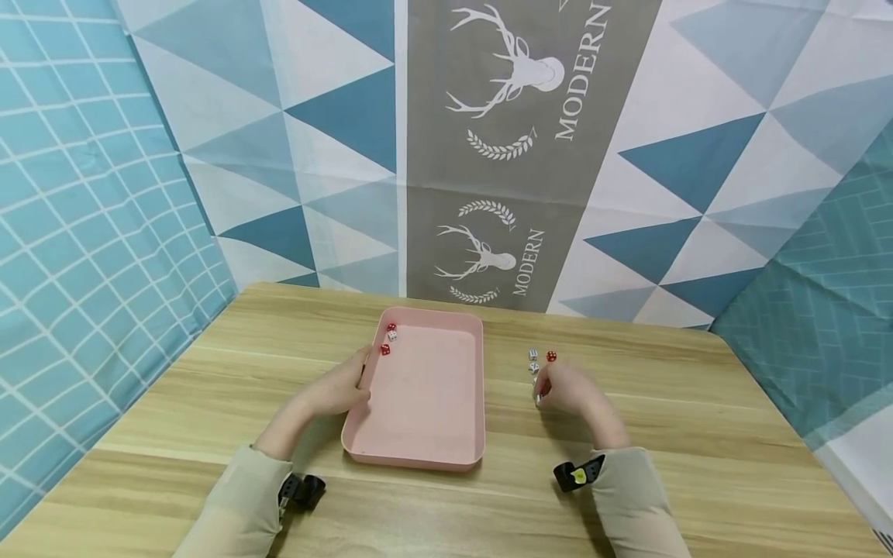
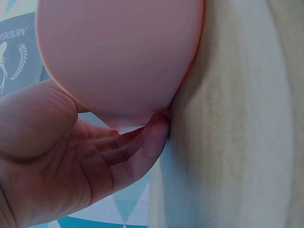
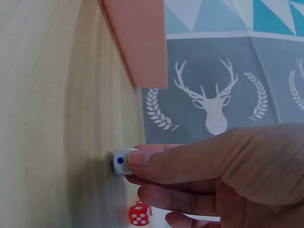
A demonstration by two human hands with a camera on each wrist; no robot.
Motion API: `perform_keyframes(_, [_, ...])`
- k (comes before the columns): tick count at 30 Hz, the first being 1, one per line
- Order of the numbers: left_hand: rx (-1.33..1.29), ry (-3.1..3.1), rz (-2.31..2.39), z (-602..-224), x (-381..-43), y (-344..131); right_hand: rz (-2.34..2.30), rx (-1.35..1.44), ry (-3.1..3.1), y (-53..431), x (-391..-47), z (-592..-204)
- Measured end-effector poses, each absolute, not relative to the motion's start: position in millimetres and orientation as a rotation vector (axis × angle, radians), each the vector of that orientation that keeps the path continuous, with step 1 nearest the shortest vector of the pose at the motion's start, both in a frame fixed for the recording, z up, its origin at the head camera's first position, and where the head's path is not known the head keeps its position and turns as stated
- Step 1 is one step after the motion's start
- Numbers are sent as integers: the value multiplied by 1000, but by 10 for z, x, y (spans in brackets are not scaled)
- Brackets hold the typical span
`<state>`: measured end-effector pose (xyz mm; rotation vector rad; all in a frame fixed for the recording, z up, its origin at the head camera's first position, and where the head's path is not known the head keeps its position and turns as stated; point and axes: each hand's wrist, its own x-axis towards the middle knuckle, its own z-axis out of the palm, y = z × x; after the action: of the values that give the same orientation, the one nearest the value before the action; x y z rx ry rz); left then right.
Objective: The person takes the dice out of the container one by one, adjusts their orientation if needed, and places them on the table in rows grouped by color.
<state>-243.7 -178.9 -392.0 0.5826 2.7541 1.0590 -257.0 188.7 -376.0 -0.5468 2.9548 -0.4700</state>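
Note:
A shallow pink tray (image 1: 425,395) lies on the table, and my left hand (image 1: 338,387) grips its left side, thumb at the rim and fingers curled against the outer wall in the left wrist view. Inside the tray, near its far left corner, are a white die (image 1: 392,335) and two red dice. To the right of the tray, my right hand (image 1: 568,387) pinches a white die (image 3: 120,161) with a blue dot between thumb and fingers, close over the table. Just beyond that hand are a red die (image 1: 552,356) and white dice (image 1: 533,354) in a row, one partly hidden by the fingers.
The wooden table (image 1: 698,434) runs back to a patterned cloth (image 1: 335,155) with deer prints. Blue tiled cloth (image 1: 84,194) hangs at the left side, and teal cloth (image 1: 830,279) at the right.

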Motion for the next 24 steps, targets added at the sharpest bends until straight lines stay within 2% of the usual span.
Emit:
perform_keyframes(12, [567,2762,1048,-3917,-2426,-1790,-450,-531,2973,1882,-2572,-3790])
perform_keyframes(20, [579,2743,1076,-3916,-2415,-1791,-569,-417,2996,1810,-2605,-3688])
perform_keyframes(24, [566,2749,1071,-3917,-2416,-1788,-543,-498,3032,1688,-2687,-3586])
